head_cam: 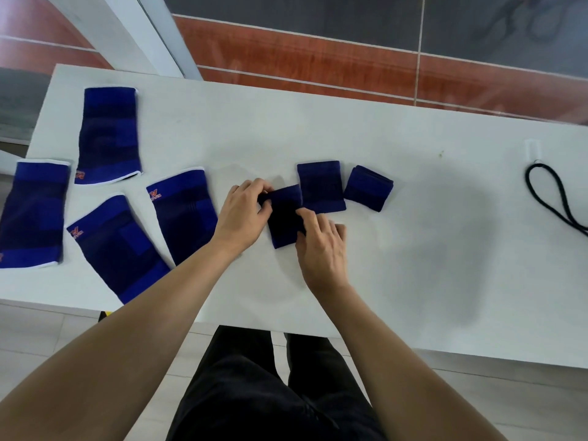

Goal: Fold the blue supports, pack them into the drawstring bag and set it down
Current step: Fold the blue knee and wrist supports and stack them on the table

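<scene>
At the middle of the white table (413, 249), a dark blue support (284, 218) lies folded. My left hand (243, 214) pinches its upper left corner. My right hand (321, 243) presses its right edge with the fingertips. Two folded supports (320, 186) (368, 187) lie just behind it, side by side. Several unfolded supports with orange logos lie flat on the left: one at the back (108, 135), one at the far left (33, 214), and two nearer me (119, 249) (186, 214). A black drawstring loop (547, 192) shows at the right edge; the bag itself is out of view.
The table's near edge runs just above my black trousers (270, 393). A small clear hook or clip (533, 151) sits near the drawstring. Beyond the far edge are a white post (133, 30) and an orange and grey floor.
</scene>
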Demonstrator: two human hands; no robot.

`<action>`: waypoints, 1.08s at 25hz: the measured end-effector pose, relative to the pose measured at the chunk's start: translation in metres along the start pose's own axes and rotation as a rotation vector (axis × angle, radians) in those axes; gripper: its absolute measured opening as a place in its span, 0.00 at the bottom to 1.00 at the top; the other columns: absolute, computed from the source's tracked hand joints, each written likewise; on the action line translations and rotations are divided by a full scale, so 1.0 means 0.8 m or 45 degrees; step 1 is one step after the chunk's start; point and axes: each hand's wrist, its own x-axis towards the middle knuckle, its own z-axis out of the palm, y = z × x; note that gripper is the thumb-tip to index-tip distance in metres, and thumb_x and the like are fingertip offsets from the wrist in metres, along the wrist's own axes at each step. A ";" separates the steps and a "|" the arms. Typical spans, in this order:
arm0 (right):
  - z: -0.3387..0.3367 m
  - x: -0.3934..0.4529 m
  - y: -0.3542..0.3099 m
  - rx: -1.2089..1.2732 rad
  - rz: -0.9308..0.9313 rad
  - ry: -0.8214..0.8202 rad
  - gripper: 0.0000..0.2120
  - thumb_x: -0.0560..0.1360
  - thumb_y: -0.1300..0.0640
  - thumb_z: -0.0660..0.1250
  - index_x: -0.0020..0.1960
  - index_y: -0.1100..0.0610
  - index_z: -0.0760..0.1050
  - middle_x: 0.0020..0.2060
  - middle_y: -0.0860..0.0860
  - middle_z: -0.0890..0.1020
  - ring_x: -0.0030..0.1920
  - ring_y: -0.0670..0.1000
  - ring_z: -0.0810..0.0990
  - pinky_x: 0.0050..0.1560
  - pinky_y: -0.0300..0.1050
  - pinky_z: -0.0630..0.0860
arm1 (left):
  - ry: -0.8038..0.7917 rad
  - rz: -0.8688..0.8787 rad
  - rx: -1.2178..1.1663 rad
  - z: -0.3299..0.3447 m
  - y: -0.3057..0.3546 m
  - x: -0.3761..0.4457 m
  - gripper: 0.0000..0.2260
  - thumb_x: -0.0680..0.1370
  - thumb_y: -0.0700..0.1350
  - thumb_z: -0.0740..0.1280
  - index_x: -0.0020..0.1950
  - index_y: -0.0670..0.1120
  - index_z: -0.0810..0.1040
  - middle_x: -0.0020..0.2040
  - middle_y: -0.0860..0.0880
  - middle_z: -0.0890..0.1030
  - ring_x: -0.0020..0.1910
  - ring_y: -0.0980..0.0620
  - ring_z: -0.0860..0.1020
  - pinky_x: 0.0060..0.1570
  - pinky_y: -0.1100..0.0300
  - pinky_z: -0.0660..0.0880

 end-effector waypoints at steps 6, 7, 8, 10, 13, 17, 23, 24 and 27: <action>-0.041 0.030 0.029 0.357 0.206 0.123 0.11 0.79 0.62 0.68 0.61 0.56 0.77 0.54 0.51 0.76 0.43 0.52 0.79 0.47 0.51 0.78 | 0.022 0.136 -0.095 -0.002 0.047 0.048 0.11 0.80 0.45 0.66 0.62 0.51 0.80 0.52 0.51 0.80 0.43 0.55 0.77 0.50 0.61 0.72; -0.044 0.036 0.036 0.359 0.227 0.141 0.10 0.79 0.62 0.68 0.60 0.56 0.78 0.54 0.51 0.76 0.43 0.50 0.79 0.47 0.51 0.79 | 0.010 0.150 -0.086 0.001 0.054 0.059 0.11 0.80 0.46 0.66 0.62 0.52 0.80 0.52 0.51 0.81 0.44 0.53 0.78 0.51 0.59 0.73; -0.045 0.042 0.043 0.357 0.243 0.153 0.10 0.79 0.61 0.69 0.59 0.57 0.79 0.54 0.51 0.76 0.42 0.50 0.79 0.47 0.50 0.79 | -0.007 0.154 -0.073 0.004 0.060 0.070 0.11 0.79 0.46 0.67 0.62 0.52 0.80 0.52 0.51 0.82 0.45 0.52 0.78 0.51 0.58 0.74; -0.046 0.051 0.053 0.349 0.268 0.153 0.09 0.79 0.61 0.68 0.59 0.57 0.80 0.54 0.52 0.76 0.43 0.50 0.79 0.47 0.51 0.79 | -0.035 0.136 -0.049 0.013 0.066 0.085 0.11 0.79 0.47 0.69 0.61 0.50 0.79 0.51 0.51 0.83 0.49 0.50 0.77 0.51 0.56 0.75; -0.040 0.059 0.064 0.296 0.269 0.111 0.10 0.79 0.59 0.68 0.60 0.58 0.80 0.55 0.52 0.76 0.45 0.52 0.79 0.48 0.52 0.79 | -0.023 0.122 0.040 0.025 0.063 0.098 0.07 0.79 0.48 0.69 0.56 0.49 0.79 0.50 0.51 0.82 0.53 0.48 0.75 0.52 0.56 0.73; -0.027 0.057 0.065 0.168 0.213 0.088 0.11 0.77 0.58 0.70 0.59 0.58 0.81 0.53 0.54 0.78 0.49 0.56 0.78 0.52 0.52 0.77 | -0.012 0.126 0.106 0.032 0.052 0.104 0.06 0.79 0.48 0.69 0.55 0.51 0.80 0.55 0.51 0.77 0.55 0.48 0.73 0.58 0.54 0.71; -0.022 0.044 0.068 0.073 0.131 0.062 0.19 0.72 0.53 0.75 0.61 0.57 0.79 0.54 0.54 0.77 0.52 0.56 0.77 0.58 0.51 0.74 | -0.074 0.135 0.052 0.037 0.046 0.105 0.05 0.80 0.47 0.67 0.54 0.51 0.79 0.48 0.49 0.80 0.49 0.48 0.78 0.53 0.55 0.74; -0.023 0.040 0.069 0.064 0.122 0.047 0.21 0.70 0.54 0.76 0.62 0.56 0.79 0.54 0.55 0.77 0.53 0.56 0.76 0.58 0.51 0.74 | -0.075 0.125 0.054 0.038 0.046 0.104 0.05 0.80 0.48 0.67 0.54 0.51 0.79 0.48 0.48 0.79 0.49 0.48 0.78 0.52 0.56 0.74; -0.020 0.033 0.071 0.048 0.111 0.008 0.23 0.69 0.61 0.77 0.62 0.58 0.78 0.55 0.56 0.77 0.54 0.58 0.77 0.58 0.53 0.75 | -0.058 0.098 0.046 0.039 0.049 0.103 0.06 0.80 0.48 0.66 0.55 0.51 0.80 0.49 0.48 0.79 0.49 0.48 0.78 0.50 0.59 0.71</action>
